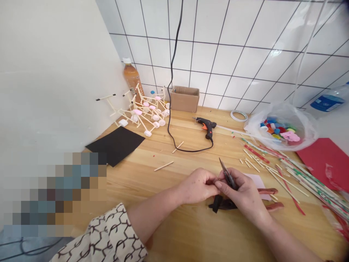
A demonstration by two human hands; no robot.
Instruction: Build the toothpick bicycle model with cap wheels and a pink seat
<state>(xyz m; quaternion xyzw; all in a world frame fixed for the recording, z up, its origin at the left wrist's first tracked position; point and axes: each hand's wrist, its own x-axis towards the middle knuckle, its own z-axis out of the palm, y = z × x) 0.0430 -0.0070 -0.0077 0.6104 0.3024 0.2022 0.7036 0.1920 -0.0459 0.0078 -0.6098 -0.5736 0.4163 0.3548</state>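
My right hand [244,191] holds a pair of scissors [228,174], its blades pointing up and away to the left. Close against it, my left hand [197,185] is closed in a pinch at the right fingertips; whatever is between the fingers is too small or hidden to make out. Under my right hand lie pliers with reddish-brown handles [275,207], partly covered by the hand. A small black piece [216,203] is beside the pliers' dark head. A pale sheet of paper [256,179] shows behind the right hand.
A glue gun [207,126] with a black cord lies ahead. At back left stand wheeled stick frames [147,112], a bottle [132,78] and black sheet [117,145]. Cut sticks [252,165], a bag of bottle caps [280,131] and red sheet [324,160] are right. A cardboard box [184,99] touches the wall.
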